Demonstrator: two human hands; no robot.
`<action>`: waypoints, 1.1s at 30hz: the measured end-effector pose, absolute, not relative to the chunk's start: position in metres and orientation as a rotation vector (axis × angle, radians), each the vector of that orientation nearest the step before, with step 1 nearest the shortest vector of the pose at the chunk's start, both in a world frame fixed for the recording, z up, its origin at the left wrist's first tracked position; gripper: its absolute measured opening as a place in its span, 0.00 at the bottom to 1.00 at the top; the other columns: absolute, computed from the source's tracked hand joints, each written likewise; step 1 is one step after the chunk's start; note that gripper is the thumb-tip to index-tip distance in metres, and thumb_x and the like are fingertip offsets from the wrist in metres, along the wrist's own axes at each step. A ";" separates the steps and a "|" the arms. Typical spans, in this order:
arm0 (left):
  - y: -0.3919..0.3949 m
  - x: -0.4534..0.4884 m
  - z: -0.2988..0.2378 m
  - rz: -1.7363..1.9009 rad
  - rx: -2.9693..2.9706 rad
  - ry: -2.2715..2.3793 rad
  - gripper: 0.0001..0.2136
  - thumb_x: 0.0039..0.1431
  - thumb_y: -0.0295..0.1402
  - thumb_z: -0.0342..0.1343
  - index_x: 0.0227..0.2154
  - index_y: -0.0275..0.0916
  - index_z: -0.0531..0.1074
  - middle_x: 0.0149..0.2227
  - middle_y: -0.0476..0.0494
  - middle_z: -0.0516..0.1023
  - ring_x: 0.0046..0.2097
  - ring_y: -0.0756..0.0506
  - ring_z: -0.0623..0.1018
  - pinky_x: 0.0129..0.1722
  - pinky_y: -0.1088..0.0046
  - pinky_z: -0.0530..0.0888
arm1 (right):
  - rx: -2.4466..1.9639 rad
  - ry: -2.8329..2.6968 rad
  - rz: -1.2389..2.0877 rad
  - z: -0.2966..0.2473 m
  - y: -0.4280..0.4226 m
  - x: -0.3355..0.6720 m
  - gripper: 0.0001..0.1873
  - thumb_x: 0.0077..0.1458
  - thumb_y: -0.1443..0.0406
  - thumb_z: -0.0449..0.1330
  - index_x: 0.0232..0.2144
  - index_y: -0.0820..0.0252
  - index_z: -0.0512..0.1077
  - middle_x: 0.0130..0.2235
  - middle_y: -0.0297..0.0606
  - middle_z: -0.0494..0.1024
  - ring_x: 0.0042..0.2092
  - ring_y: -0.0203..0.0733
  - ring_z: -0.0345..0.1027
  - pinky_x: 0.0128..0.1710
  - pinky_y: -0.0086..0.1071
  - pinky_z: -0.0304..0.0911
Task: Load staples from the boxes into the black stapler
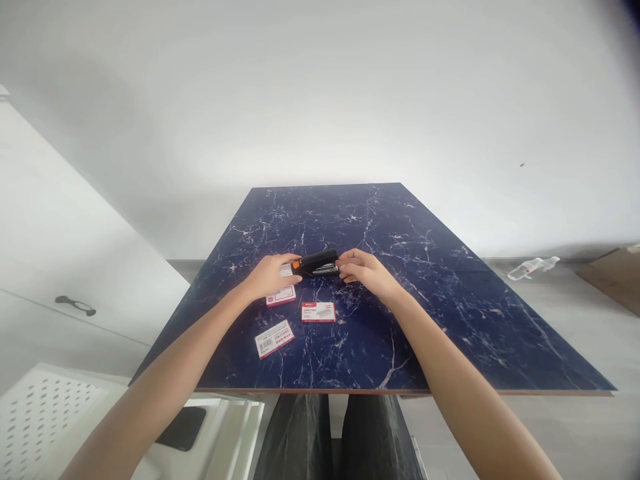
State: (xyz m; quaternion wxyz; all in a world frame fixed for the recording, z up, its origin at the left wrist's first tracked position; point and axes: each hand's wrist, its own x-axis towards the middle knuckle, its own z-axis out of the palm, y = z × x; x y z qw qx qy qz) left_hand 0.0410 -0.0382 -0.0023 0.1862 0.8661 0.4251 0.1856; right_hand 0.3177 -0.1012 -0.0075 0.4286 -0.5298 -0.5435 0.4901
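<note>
A black stapler (317,263) with an orange end lies across the middle of the dark blue marbled table (440,300). My left hand (270,275) grips its orange left end, fingers curled. My right hand (363,269) pinches its right end. Three small white and red staple boxes lie close by: one (281,296) partly under my left hand, one (318,311) just in front of the stapler, one (274,339) nearer the table's front edge.
A white perforated cart (45,413) with a black item (181,428) on it stands at the lower left. A plastic bottle (532,267) lies on the floor at the right, near cardboard (615,273). White wall behind the table.
</note>
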 end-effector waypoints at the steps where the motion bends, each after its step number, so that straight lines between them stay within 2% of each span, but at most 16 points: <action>1: -0.038 0.041 -0.002 0.513 2.439 1.205 0.23 0.57 0.43 0.61 0.55 0.45 0.74 0.52 0.44 0.81 0.50 0.37 0.80 0.51 0.63 0.73 | -1.330 -1.360 1.222 -0.007 -0.102 0.318 0.10 0.54 0.64 0.62 0.40 0.58 0.71 0.40 0.41 0.81 0.38 0.41 0.76 0.40 0.34 0.73; 11: -0.036 0.039 -0.005 0.537 2.486 1.158 0.21 0.58 0.42 0.61 0.55 0.46 0.75 0.51 0.46 0.81 0.50 0.39 0.80 0.50 0.64 0.74 | -1.376 -1.412 1.156 -0.016 -0.097 0.318 0.06 0.58 0.63 0.61 0.38 0.57 0.72 0.38 0.39 0.81 0.37 0.39 0.76 0.39 0.32 0.73; 22: -0.038 0.041 -0.004 0.506 2.503 1.162 0.23 0.58 0.42 0.60 0.57 0.45 0.73 0.52 0.43 0.80 0.51 0.38 0.80 0.51 0.62 0.73 | -1.383 -1.407 1.172 -0.019 -0.094 0.321 0.05 0.59 0.63 0.59 0.37 0.57 0.73 0.37 0.38 0.81 0.36 0.39 0.76 0.39 0.32 0.73; 26: -0.037 0.038 -0.001 0.423 2.583 1.164 0.27 0.59 0.45 0.58 0.61 0.45 0.69 0.53 0.39 0.79 0.52 0.35 0.77 0.51 0.58 0.73 | -1.431 -1.460 1.115 -0.024 -0.092 0.321 0.06 0.59 0.63 0.59 0.38 0.57 0.72 0.34 0.36 0.79 0.34 0.37 0.74 0.37 0.31 0.72; 33: -0.037 0.032 -0.004 0.380 2.616 1.187 0.29 0.60 0.37 0.55 0.64 0.45 0.65 0.53 0.37 0.77 0.53 0.35 0.76 0.51 0.58 0.72 | -1.501 -1.515 1.105 -0.017 -0.096 0.317 0.05 0.58 0.62 0.60 0.36 0.57 0.70 0.31 0.34 0.77 0.30 0.35 0.72 0.31 0.28 0.71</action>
